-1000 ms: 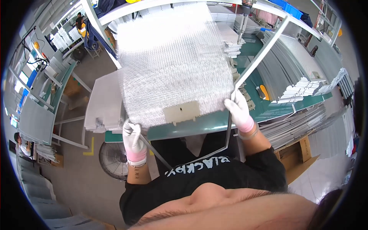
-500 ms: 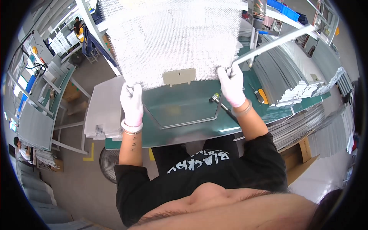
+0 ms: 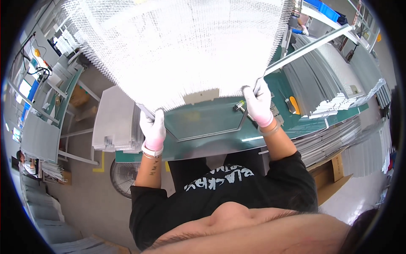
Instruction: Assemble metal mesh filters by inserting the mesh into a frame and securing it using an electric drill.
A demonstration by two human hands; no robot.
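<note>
With my left hand (image 3: 153, 128), in white glove, I am pinching one end of a thin grey frame (image 3: 207, 136), thumb against fingers. My right hand (image 3: 259, 103) is also closed, and it pinches the frame at the other side. If the panel edge is also inside my fingers, I cannot tell. The big bright mesh panel (image 3: 182, 55) stands in front of both hands, spreading upward and away from them; its lower corners come down close to my fingertips. In the middle of its lower edge, between my two hands, there is a beige plate (image 3: 201, 96). The lower part of the frame runs nearer to my body than the hands, over the green tabletop (image 3: 190, 151); I cannot tell if it touches there. From my right hand a long pale bar (image 3: 311, 48) goes up to the right.

Just left of my right hand lies a hammer (image 3: 239, 106), partly covered by the hand. To the right of this hand is a screwdriver (image 3: 292, 105) with orange handle, and farther a tall pile of grey panels (image 3: 311, 76). Beside my left hand, on its left, is a stack of pale sheets (image 3: 114, 120).
</note>
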